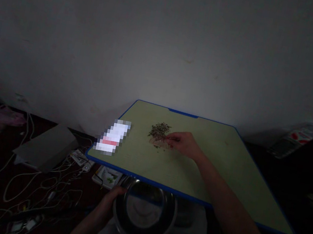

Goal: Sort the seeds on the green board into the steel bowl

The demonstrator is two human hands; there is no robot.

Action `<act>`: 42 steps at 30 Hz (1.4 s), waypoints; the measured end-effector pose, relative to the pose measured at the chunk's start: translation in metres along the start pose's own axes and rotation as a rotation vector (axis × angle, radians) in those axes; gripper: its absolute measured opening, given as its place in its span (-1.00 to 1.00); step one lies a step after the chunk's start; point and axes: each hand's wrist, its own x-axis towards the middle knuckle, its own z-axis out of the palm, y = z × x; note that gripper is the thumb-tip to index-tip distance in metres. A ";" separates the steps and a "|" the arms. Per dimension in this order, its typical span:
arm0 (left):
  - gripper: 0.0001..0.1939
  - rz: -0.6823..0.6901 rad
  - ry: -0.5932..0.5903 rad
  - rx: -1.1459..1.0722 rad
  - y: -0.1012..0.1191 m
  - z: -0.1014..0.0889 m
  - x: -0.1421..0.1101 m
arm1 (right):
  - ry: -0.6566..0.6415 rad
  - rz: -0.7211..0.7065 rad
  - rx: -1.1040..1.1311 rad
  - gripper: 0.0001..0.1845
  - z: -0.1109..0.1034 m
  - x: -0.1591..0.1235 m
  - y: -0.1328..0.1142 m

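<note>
A loose pile of small dark bits (160,129), like seeds or dried grains, lies on the pale folding table (137,158) with a blue edge. My right hand (184,143) reaches in from the right, fingers pinched together at the pile's near right side. What the fingertips hold is too small and dark to make out. A faint pinkish, see-through patch shows beside them. Below the table's front edge, my left hand (109,201) grips the rim of a round shiny metal bowl (141,227) over my lap. Most of those fingers are hidden behind the bowl.
A lit phone (113,137), blurred out, lies at the table's left edge. Tangled white cables (50,183), a power strip (81,158), a grey box (48,146) and a white tray (107,177) are on the floor at left. A pale wall (169,46) rises behind the table.
</note>
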 end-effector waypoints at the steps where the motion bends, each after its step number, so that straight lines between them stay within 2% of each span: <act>1: -0.91 -0.003 -0.007 -0.012 -0.001 0.001 -0.003 | 0.011 -0.002 0.001 -0.75 0.000 0.000 0.000; 7: -0.90 -0.016 -0.036 -0.005 0.000 0.000 -0.001 | -0.033 0.023 -0.057 -0.75 0.000 0.000 -0.001; 13: -0.93 -0.016 0.009 0.015 0.001 -0.005 -0.003 | -0.078 0.036 -0.011 -0.76 -0.001 -0.001 -0.003; 21: -0.91 -0.011 0.041 0.005 0.005 0.011 -0.018 | -0.097 0.019 -0.025 -0.77 0.000 -0.001 -0.002; 27: -0.88 -0.065 0.051 -0.009 0.005 0.011 -0.018 | -0.122 0.022 0.011 -0.76 -0.002 -0.001 -0.004; 33: -0.88 -0.037 0.029 -0.004 0.007 0.015 -0.021 | -0.188 0.052 0.059 -0.73 -0.003 -0.002 -0.005; 38: -0.85 -0.016 0.004 -0.019 0.009 0.017 -0.024 | -0.171 0.054 0.097 -0.74 -0.003 -0.001 -0.002; 42: -0.88 -0.061 -0.005 -0.012 0.008 0.015 -0.022 | -0.150 0.034 0.081 -0.75 -0.004 -0.002 -0.001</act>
